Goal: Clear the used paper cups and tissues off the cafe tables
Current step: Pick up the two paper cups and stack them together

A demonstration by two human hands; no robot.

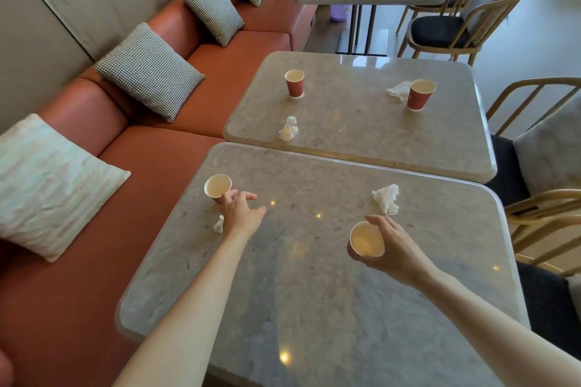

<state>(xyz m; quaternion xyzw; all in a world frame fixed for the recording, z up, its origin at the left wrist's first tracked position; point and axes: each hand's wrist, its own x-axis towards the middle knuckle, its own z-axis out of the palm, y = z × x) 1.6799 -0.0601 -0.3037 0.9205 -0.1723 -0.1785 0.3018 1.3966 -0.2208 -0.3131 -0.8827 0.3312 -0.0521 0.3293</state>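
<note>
Left hand – fingers spread, touching the tilted left cup near the tabletop edge, a small tissue beside the wrist. Right hand – fingers curled around a second cup, held above the tabletop; a crumpled tissue lies just beyond.

Six red paper cups upright, one held tilted, crumpled white tissues scattered on tables
</note>
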